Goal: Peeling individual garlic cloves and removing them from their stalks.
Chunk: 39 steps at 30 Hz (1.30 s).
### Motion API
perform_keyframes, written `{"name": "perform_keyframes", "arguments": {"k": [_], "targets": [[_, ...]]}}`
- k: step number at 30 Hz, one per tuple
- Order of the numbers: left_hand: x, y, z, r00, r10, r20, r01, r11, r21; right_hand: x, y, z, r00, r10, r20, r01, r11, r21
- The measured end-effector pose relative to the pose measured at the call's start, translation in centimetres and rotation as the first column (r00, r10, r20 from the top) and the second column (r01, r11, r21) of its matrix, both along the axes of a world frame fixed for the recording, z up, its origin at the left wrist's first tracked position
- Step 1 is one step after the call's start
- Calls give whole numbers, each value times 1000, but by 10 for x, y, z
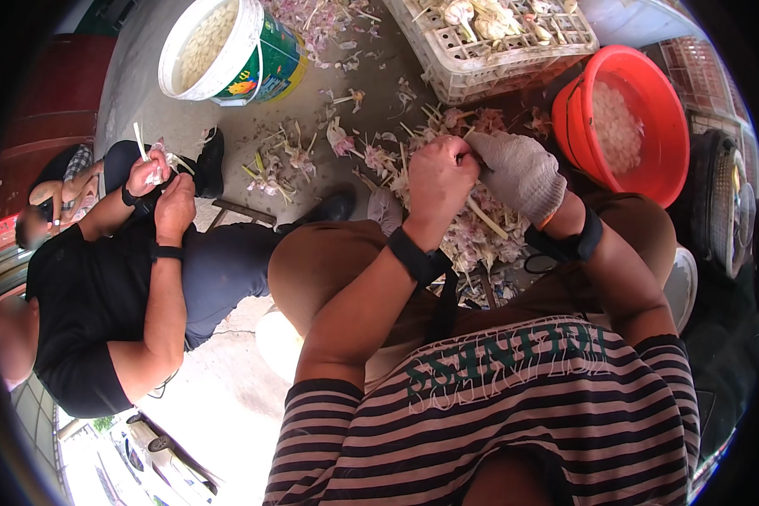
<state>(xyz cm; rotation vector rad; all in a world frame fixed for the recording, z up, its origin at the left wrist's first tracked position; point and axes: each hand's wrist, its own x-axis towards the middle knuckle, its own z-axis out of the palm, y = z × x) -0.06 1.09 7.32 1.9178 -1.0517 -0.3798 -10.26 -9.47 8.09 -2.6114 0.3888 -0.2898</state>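
My bare left hand (439,180) is curled around a garlic stalk (487,217). The pale stalk sticks out below that fist and slants down to the right; any bulb on it is hidden by the fingers. My right hand (515,174), in a knitted glove, meets the left at the fingertips. Its fingers are bent, and what they grip is hidden. Beneath both hands lies a heap of garlic skins and stalks (490,243), between my knees. To the right of the glove stands a red plastic basin (661,120) with peeled garlic cloves (617,129) in it.
An upturned-looking plastic crate (446,66) bears garlic bulbs (490,19). A white-rimmed bucket (269,60) holds peeled cloves (207,50). At left, a co-worker in a black shirt (95,310) holds garlic (158,166); another person sits beyond. A round fan-like appliance (727,202) stands right.
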Motion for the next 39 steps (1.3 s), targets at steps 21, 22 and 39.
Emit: {"name": "perform_keyframes", "arguments": {"k": [21, 22, 39], "targets": [[15, 1, -19, 745, 4, -667, -14, 1000, -9, -4, -15, 20, 998, 57, -14, -43, 874, 484], [15, 1, -17, 742, 1, -671, -17, 1000, -18, -3, -16, 18, 999, 54, 4, -49, 876, 480], [0, 0, -6, 999, 17, 28, -18, 1000, 25, -9, 2, -5, 995, 94, -35, -95, 995, -18]]}}
